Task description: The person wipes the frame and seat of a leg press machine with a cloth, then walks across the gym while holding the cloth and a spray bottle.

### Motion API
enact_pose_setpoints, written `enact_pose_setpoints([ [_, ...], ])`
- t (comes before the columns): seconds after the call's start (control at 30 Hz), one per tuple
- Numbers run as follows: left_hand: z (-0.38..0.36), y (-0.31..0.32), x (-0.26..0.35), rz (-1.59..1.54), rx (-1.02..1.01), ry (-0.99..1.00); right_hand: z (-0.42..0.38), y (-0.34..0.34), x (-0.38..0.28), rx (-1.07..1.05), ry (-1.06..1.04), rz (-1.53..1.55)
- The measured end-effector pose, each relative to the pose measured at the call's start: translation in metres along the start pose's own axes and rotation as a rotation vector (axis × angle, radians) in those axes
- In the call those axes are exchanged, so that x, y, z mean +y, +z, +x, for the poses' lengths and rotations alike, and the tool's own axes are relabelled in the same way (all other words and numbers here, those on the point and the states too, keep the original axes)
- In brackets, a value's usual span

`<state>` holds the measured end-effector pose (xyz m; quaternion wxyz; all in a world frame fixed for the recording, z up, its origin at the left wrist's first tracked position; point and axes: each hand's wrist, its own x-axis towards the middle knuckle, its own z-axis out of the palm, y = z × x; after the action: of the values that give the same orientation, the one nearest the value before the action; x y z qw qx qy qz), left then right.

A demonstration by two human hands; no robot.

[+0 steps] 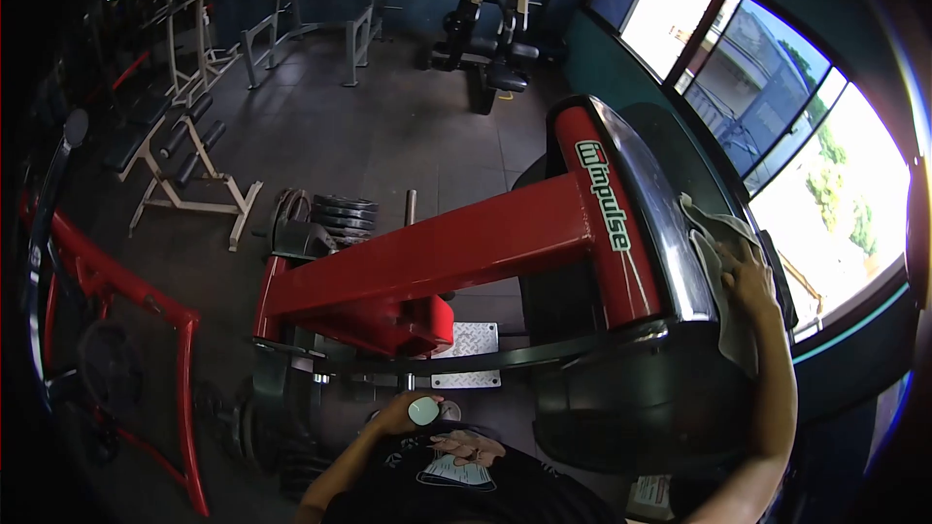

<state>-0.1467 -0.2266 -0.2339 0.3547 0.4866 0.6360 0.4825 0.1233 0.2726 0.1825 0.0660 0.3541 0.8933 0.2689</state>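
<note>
Close to the chest, left hand [403,415] wraps its fingers round a small pale bottle [423,410], held low and idle. Farther out, right hand [746,272] presses flat, fingers spread, on a soft grey cloth [707,233] draped over the glossy black pad [670,204] of the red steel machine [437,257]. Best wiped in long overlapping strokes, cloth kept flat, following the pad's curved edge.

The left hand [400,414] hides most of the pale bottle [423,411] it grips; only the cap end shows. The grey cloth [716,262] is partly covered by the right hand [749,277]. At the left of the frame, the red frame [126,301] sinks into darkness. Bottom right, a small label [649,497] is unreadable.
</note>
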Motion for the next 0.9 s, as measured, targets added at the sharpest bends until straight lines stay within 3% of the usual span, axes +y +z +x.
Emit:
enact_pose_setpoints([
  [0.07, -0.014, -0.012, -0.003, 0.078, 0.020, -0.007, -0.015, -0.014, -0.001, -0.044, 0.071, 0.048],
  [0.13, -0.034, -0.025, -0.003, 0.096, 0.049, -0.061, -0.019, 0.023, 0.031, -0.004, 0.171, 0.046],
  [0.23, -0.064, -0.046, 0.000, -0.010, 0.046, -0.155, -0.044, 0.000, 0.041, 0.724, 0.519, 0.830],
  [0.27, -0.073, -0.053, 0.001, -0.011, 0.061, -0.167, -0.052, -0.020, 0.043, 0.777, 0.797, 0.743],
  [0.3, -0.082, -0.060, 0.002, -0.010, 0.075, -0.181, -0.059, -0.049, 0.026, 0.954, 0.851, 1.020],
  [0.37, -0.098, -0.073, 0.010, -0.086, 0.103, -0.255, -0.063, -0.083, -0.011, 1.097, 0.795, 1.153],
  [0.47, -0.114, -0.081, -0.013, 0.061, 0.178, -0.093, -0.072, -0.104, -0.064, 0.911, 0.569, 1.049],
  [0.6, -0.133, -0.099, -0.007, 0.023, 0.130, -0.193, -0.078, -0.102, -0.111, 0.455, 0.300, 0.911],
  [0.73, -0.158, -0.107, 0.001, 0.028, 0.223, -0.219, -0.058, -0.103, -0.112, 0.146, 0.176, 0.917],
  [0.87, -0.183, -0.101, -0.015, 0.037, 0.351, -0.230, -0.056, -0.119, -0.121, 0.053, 0.019, 1.093],
  [0.9, -0.188, -0.099, -0.017, 0.041, 0.372, -0.234, -0.042, -0.092, -0.083, 0.061, 0.031, 1.265],
])
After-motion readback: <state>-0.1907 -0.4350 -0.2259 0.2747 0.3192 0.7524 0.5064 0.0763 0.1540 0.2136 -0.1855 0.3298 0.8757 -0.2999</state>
